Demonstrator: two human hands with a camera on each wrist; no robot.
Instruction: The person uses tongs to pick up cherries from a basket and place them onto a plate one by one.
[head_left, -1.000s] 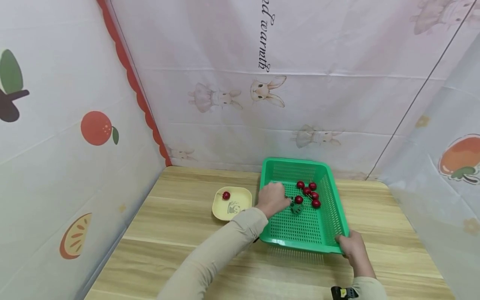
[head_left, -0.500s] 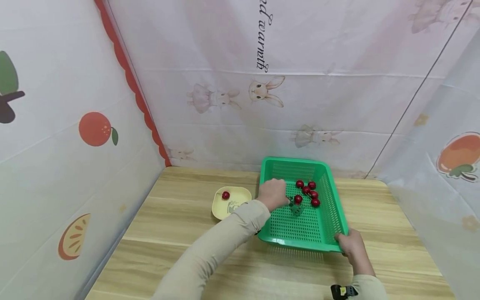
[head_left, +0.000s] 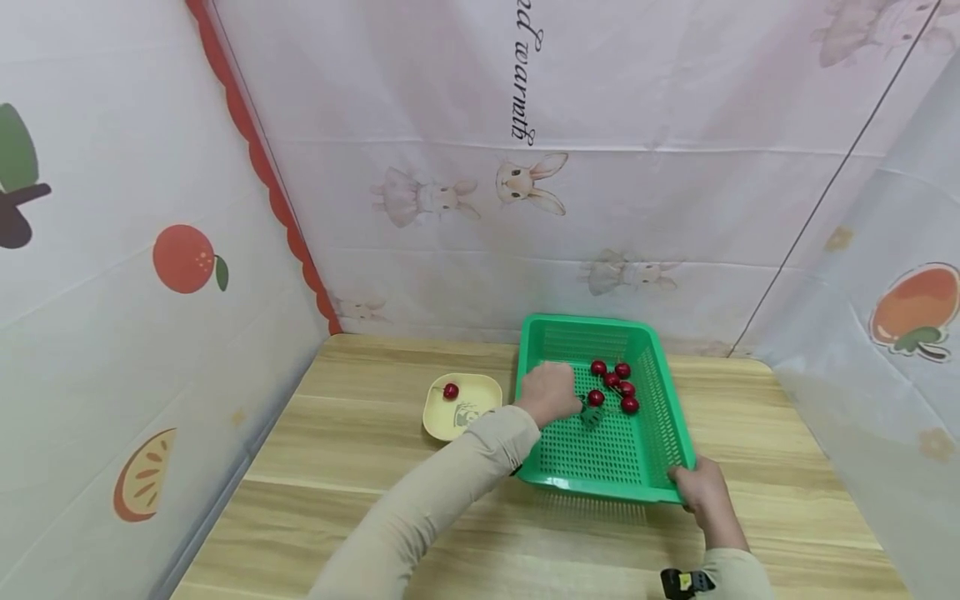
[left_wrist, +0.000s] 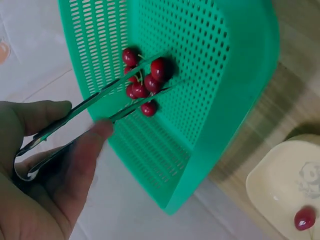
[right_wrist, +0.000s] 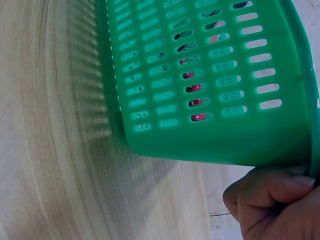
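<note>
My left hand reaches over the green basket and holds metal tongs between thumb and fingers. The tong arms stand apart, one on either side of a dark red cherry; I cannot tell whether they touch it. Several more cherries lie clustered on the basket's perforated floor, towards its far right. At the near right corner, my right hand grips the basket's rim, thumb on top and fingers curled beneath. In the right wrist view, bits of red cherry show through the slots of the basket wall.
Left of the basket, a small cream dish with a panda print holds a single cherry. Both stand on a wood-grain table. Printed cloth hangs behind the table and along its sides.
Hardly anything differs. The left hand and tongs shift slightly over the basket, and the view drifts a little. The right hand keeps its grip on the corner.
</note>
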